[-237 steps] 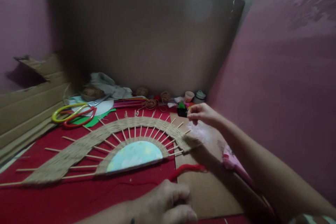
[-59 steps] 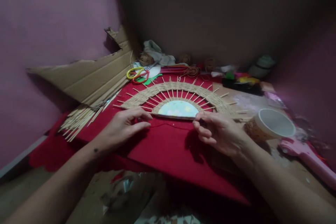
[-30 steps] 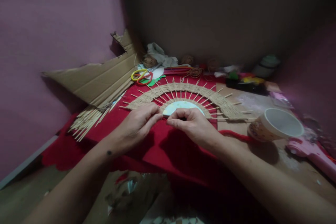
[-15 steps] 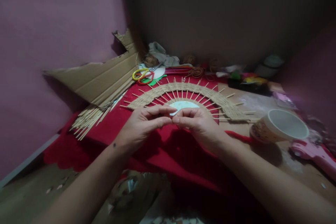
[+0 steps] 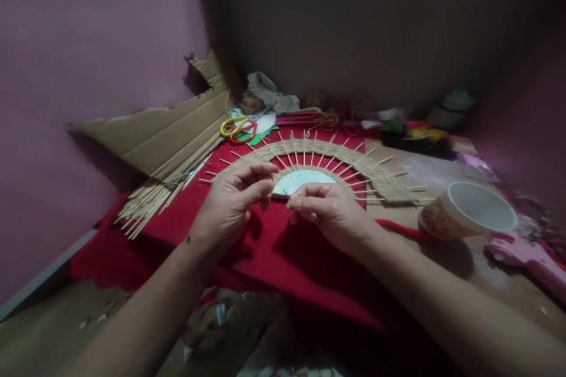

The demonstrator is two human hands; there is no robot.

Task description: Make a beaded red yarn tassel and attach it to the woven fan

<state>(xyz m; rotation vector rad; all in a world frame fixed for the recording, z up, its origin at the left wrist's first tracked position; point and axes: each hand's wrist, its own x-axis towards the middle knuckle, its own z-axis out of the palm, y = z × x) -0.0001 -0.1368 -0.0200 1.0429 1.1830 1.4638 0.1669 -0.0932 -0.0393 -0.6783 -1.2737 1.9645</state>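
A woven half-circle fan with thin sticks radiating through it lies on the red cloth. Its centre is a pale blue-green half disc. My left hand hovers at the fan's near left side, thumb and fingers a little apart, with nothing visible between them. Close to the disc's lower edge, my right hand pinches a tiny, thin red piece between thumb and forefinger. Its other fingers are curled.
Cardboard and a bundle of sticks lie on the left. Scissors rest behind the fan. On the right are a paper cup and a pink glue gun. A bottle stands at the back right.
My hands have parted; the left moved slightly left and its fingers opened. The thin red piece now shows at my right fingertips, and more of the pale disc is visible.
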